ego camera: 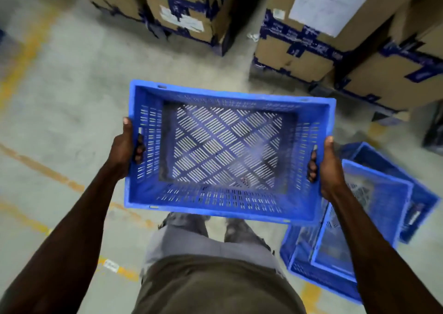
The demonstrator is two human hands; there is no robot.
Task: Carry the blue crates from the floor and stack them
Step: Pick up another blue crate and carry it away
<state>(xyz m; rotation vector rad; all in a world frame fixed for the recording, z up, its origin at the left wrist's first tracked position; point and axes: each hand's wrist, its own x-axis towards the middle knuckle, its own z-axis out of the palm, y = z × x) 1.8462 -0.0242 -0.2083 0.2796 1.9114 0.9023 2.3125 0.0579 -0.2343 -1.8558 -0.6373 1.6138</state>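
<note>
Taped cardboard boxes [311, 38] lined the concrete floor's [60, 98] far edge. Empty blue crate [227, 153] was held level above the floor, left hand [123, 146] and right hand [329, 167] gripping its end handles. More blue crates [374, 217] lay at right.

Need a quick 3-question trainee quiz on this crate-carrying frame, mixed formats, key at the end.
1. True or false: the carried crate has goods inside.
2. Multiple choice: how is the carried crate held? A) one hand under its base B) left hand and right hand at the handle slots in its short ends C) pressed against the chest
3. Short answer: where do the other blue crates lie relative to the person?

Key:
1. False; it is empty, and the floor shows through its slotted base.
2. B
3. On the floor to the person's right, jumbled and tilted, not neatly stacked, in front of the cardboard boxes.
</note>
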